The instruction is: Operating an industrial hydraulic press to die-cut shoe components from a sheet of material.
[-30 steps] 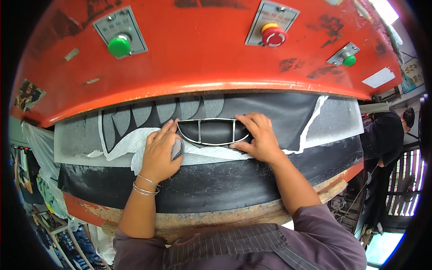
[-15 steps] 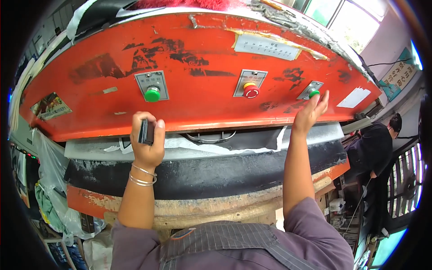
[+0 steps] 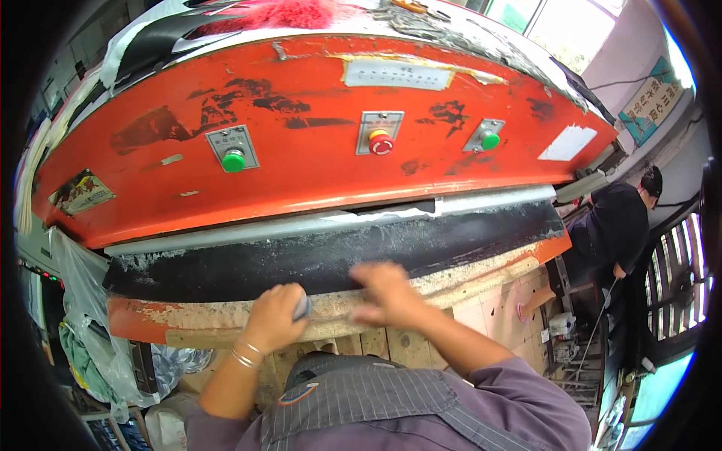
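My left hand [image 3: 274,316] is closed around a small stack of dark, flat pieces [image 3: 302,307], of which only a grey rounded end shows past the fingers. It is over the machine's worn front ledge [image 3: 444,279]. To its right my right hand [image 3: 387,295] hovers near the edge of the black bed [image 3: 248,272], smeared by motion, with its fingers apart and nothing seen in them. Beyond both hands rises the machine's red front panel [image 3: 301,165], with a green button [image 3: 233,160] at left, a red stop button [image 3: 380,142] in the middle and another green button [image 3: 489,140] at right.
Red fluffy material [image 3: 289,13] lies on top of the machine. A pale roller-like strip [image 3: 496,199] runs under the panel. Clear plastic sheeting [image 3: 90,301] hangs at the left. At the right, another person [image 3: 613,222] in black bends over, holding a thin rod.
My right hand has come away from the right green button and down toward me. My left hand has also dropped, still gripping the stack. The opening under the panel has mostly gone from sight.
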`<action>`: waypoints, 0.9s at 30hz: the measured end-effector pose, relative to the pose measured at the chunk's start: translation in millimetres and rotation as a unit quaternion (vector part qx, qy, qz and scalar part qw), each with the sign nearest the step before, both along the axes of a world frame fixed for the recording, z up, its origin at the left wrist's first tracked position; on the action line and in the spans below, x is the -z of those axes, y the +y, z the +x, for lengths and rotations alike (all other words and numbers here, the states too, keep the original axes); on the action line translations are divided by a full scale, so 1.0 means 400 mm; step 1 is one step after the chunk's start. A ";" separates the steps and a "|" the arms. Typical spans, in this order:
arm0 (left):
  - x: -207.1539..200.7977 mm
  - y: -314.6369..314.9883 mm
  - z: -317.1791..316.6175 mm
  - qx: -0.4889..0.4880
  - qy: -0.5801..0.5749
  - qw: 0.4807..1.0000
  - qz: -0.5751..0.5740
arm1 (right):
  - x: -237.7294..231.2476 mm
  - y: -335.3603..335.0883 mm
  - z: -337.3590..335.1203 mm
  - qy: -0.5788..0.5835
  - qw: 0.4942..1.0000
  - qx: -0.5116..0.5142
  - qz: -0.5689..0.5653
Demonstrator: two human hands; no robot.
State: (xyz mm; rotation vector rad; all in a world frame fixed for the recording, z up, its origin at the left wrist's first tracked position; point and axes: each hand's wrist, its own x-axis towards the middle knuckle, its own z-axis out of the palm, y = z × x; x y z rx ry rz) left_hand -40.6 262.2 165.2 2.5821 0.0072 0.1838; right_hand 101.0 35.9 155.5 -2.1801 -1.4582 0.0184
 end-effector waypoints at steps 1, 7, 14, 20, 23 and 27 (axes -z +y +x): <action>0.009 -0.022 -0.026 0.025 -0.037 0.999 0.010 | 0.017 0.004 -0.059 0.045 0.996 -0.064 -0.036; 0.062 -0.072 -0.054 0.033 -0.031 0.997 0.062 | 0.117 0.034 -0.153 -0.068 0.996 -0.006 -0.056; 0.079 -0.059 -0.033 0.034 0.053 0.998 -0.001 | 0.137 0.032 -0.134 -0.024 0.996 -0.017 -0.087; 0.086 0.077 0.096 -0.033 0.087 0.980 -0.176 | 0.045 0.125 0.049 0.197 0.970 -0.063 -0.128; 0.139 0.149 0.262 -0.115 -0.095 0.976 -0.159 | 0.103 0.225 0.231 -0.014 0.998 0.068 0.015; 0.264 0.183 0.403 -0.168 -0.027 0.968 -0.184 | 0.187 0.306 0.379 -0.131 0.972 0.194 -0.016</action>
